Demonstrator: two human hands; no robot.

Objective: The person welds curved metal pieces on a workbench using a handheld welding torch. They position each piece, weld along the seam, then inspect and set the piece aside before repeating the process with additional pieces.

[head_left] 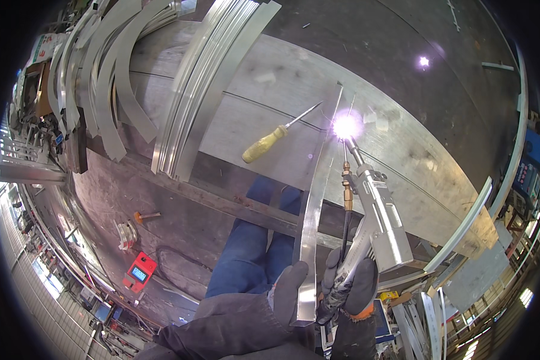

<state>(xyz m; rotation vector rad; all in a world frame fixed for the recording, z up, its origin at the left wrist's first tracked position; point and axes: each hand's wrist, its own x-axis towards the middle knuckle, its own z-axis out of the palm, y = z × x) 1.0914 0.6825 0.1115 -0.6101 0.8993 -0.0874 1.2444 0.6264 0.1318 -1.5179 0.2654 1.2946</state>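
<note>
My right hand [348, 285], in a dark glove with an orange cuff, grips a silver welding gun [381, 210] with a brass fitting and black hose. Its nozzle points up at a bright violet-white arc [347, 126] at the far end of a long narrow metal strip [315, 204]. My left hand [289, 291], also in a dark glove, holds the near end of that strip on edge against a large grey metal sheet [264, 102]. A screwdriver with a yellow handle [265, 144] lies on the sheet left of the arc.
Curved metal strips [108, 72] are stacked at the upper left, and a bundle of straight strips [198, 102] leans across the sheet. My blue trouser legs [252, 246] show below. A red box with a small screen [139, 272] and a cable lie on the floor. More metal offcuts [462, 240] sit at the right.
</note>
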